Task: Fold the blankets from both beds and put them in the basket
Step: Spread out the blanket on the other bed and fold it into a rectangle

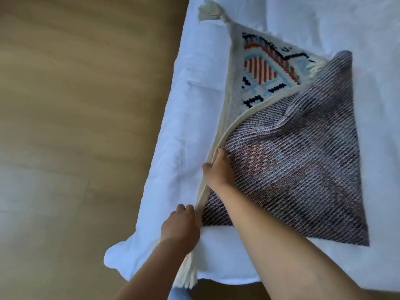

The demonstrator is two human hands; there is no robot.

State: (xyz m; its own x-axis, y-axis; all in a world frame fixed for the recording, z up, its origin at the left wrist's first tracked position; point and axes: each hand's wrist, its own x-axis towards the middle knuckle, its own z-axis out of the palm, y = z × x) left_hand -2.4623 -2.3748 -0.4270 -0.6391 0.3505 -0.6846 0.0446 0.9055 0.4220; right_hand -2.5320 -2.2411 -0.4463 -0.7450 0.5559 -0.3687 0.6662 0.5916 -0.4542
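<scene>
A small woven blanket (303,152) lies on the white bed (194,105), folded over itself. Its grey striped underside faces up, and a patterned orange, blue and black face shows at the top. Cream tassels hang at the far corner (211,13) and the near corner (187,276). My left hand (180,224) grips the cream edge near the lower corner. My right hand (216,167) pinches the same folded edge higher up, with its fingers under the top layer. No basket is in view.
Wooden floor (75,126) fills the left side. The bed's corner (114,258) juts toward me at the lower left. White bedding spreads to the right of the blanket and beyond it.
</scene>
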